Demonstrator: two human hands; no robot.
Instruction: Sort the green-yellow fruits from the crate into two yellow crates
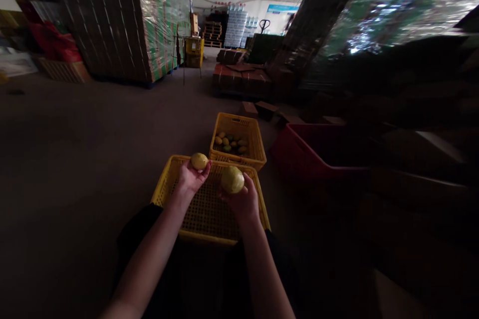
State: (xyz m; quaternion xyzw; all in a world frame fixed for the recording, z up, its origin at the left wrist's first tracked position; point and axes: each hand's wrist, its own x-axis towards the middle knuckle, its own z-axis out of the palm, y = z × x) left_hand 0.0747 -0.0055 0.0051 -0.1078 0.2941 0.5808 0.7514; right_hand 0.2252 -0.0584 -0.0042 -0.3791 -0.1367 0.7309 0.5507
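My left hand is closed around a small yellow mango, which it holds up over the near yellow crate. In my right hand sits a larger, greenish-yellow mango, with the fingers curled about its lower side and right. Below both hands stands the near yellow plastic crate, its slotted floor showing between my forearms. Just beyond it, a second yellow crate has several yellow and green mangoes lying on its bottom.
A red bin stands to the right of the crates. Tall stacks wrapped in film rise at left and right. Flat reddish cartons lie stacked ahead, with pallets by the back wall. Grey floor stretches to the left.
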